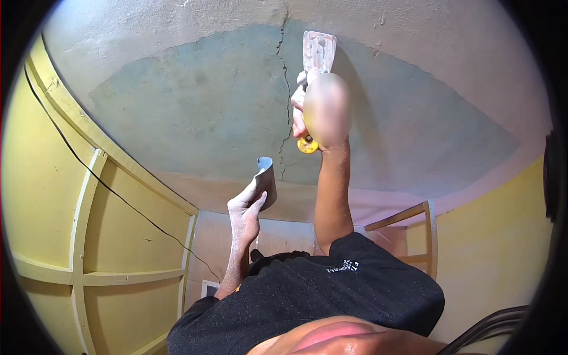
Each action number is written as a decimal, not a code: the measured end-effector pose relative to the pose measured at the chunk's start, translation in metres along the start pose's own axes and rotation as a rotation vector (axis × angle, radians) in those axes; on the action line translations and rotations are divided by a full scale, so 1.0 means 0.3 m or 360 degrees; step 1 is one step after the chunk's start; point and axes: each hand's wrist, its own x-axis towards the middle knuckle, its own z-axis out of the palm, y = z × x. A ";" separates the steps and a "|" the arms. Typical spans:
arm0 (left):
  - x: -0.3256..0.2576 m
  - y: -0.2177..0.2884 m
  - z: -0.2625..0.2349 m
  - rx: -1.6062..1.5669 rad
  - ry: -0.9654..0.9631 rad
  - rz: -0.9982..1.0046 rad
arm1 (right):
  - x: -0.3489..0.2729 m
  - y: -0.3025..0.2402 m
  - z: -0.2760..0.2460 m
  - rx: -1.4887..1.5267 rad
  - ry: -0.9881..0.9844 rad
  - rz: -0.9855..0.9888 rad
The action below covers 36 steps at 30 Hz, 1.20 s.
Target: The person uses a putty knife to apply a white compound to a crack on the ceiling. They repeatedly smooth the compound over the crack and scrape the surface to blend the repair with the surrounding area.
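Right hand (324,112) raised overhead, closed in a fist around the yellow handle of a wide flat-bladed metal putty knife (318,53); yellow handle end pokes out below the fist. Hand itself is blurred, finger detail unclear. Blade is smeared with pale plaster, its tip against or very near the ceiling, just right of the long dark crack (284,89); contact cannot be confirmed.

Left hand (245,207) lower, dusted white, fingers pinched on a small grey flat plaster-holding plate (266,177); plate is tilted, upper corner curled, sitting left of the crack's lower end and close under the ceiling.

Ceiling (195,100) is rough, with a big blue-green scraped patch the crack runs through top to bottom; paler beige plaster rings the patch further from the crack.

Left of the crack: yellow wall (41,195) with pale wooden framing strips (83,207), and a thin black cable (118,195) running diagonally across wall and ceiling edge. Right of the crack, lower: another yellow wall (497,248) with a wooden frame piece (414,219). Below the crack, between the arms: pinkish far wall with a small white outlet-like box (209,288). Person's black short-sleeved shirt (319,290) fills the bottom.
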 end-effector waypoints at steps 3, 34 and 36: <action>-0.005 0.001 0.000 0.0001 0.0024 -0.0006 | 0.014 -0.029 -0.002 -0.0008 -0.0055 0.0021; 0.017 -0.005 -0.016 -0.0058 0.0021 0.0027 | -0.018 -0.063 -0.016 -0.0087 0.0091 0.0006; 0.023 -0.011 -0.017 -0.0096 -0.0014 0.0005 | -0.013 -0.048 -0.027 -0.0099 0.0094 -0.0015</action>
